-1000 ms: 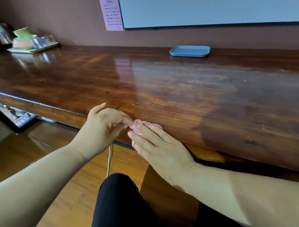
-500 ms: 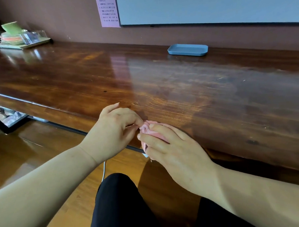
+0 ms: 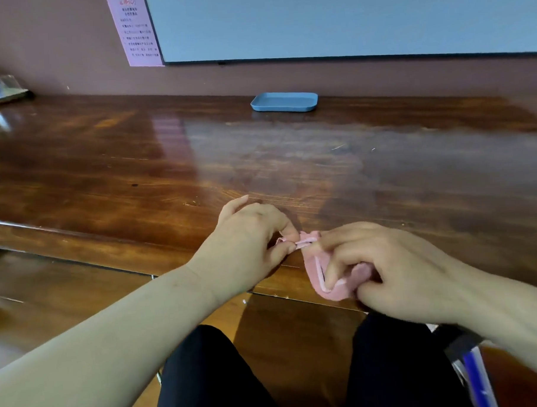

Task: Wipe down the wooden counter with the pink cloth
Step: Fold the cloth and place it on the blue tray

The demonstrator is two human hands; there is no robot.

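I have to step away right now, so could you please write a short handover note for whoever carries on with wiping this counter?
Left hand: pinches one end of the pink cloth between thumb and fingertips.
Right hand: fingers curled round the bunched rest of the cloth.
The cloth is held at the near edge of the wooden counter, still crumpled, not spread flat.
A blue tray sits at the back by the wall; wipe around it or move it.
Done: cloth is in hand. No wiped area can be told from the picture.
Left: open out the cloth, then wipe the whole counter.
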